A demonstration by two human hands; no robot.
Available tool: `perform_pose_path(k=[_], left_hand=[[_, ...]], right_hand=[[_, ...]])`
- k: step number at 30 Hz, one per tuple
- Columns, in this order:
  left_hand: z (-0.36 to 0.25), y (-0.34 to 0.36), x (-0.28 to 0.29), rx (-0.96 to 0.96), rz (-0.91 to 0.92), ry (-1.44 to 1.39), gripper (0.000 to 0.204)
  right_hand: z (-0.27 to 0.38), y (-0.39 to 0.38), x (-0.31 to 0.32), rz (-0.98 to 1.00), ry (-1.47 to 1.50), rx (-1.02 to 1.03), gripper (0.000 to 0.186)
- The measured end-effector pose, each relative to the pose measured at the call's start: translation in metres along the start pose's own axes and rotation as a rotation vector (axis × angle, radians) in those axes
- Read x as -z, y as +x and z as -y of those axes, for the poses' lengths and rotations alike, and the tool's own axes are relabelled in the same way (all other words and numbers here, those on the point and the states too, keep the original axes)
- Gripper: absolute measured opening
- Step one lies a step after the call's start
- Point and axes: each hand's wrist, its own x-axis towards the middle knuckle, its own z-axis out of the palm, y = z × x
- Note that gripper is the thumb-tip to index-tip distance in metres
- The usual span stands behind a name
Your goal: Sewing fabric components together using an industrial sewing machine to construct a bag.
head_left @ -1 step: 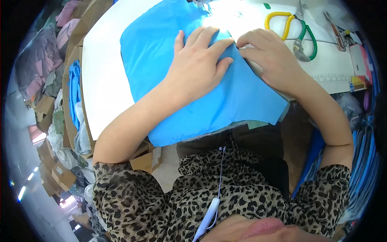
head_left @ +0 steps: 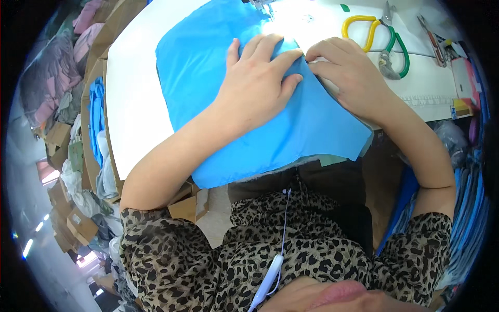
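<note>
A large piece of bright blue fabric [head_left: 208, 78] lies on the white table and hangs over its near edge, with a grey-green layer [head_left: 332, 160] showing under its lower border. My left hand [head_left: 258, 78] lies on the fabric with fingers spread, its palm facing down. Just right of it, my right hand [head_left: 345, 73] has thumb and forefinger pinched at the fabric's right edge. Beyond the fingertips, at the top of the view, a metal sewing machine part [head_left: 258, 4] shows beside a bright lamp glare. Most of the machine is out of view.
Scissors with yellow and green handles [head_left: 391, 49] lie right of my right hand, with a tweezer-like tool [head_left: 434, 41] farther right. Cardboard boxes [head_left: 81, 226] and bagged cloth [head_left: 52, 78] crowd the left. Stacked blue fabric [head_left: 468, 208] stands at the right.
</note>
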Motion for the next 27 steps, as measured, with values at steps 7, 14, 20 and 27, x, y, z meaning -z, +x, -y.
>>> perform_pose_path(k=[7,14,20,27], left_hand=[[-0.0015,-0.0024,-0.0056,0.021,-0.025,-0.006,0.038],[-0.0049,-0.002,-0.0057,0.058,-0.013,-0.015,0.039],[-0.0039,-0.0041,-0.0056,0.061,-0.03,-0.03,0.039],[-0.002,-0.0068,-0.0067,0.05,-0.077,-0.089,0.043]], right_hand=[[-0.0013,0.0008,-0.0029,-0.005,-0.027,-0.002,0.013],[-0.0033,0.002,-0.0025,-0.002,-0.025,0.003,0.012],[-0.0021,0.0018,-0.0029,0.007,-0.039,0.001,0.012],[0.0002,0.0039,-0.0004,0.015,-0.028,0.02,0.016]])
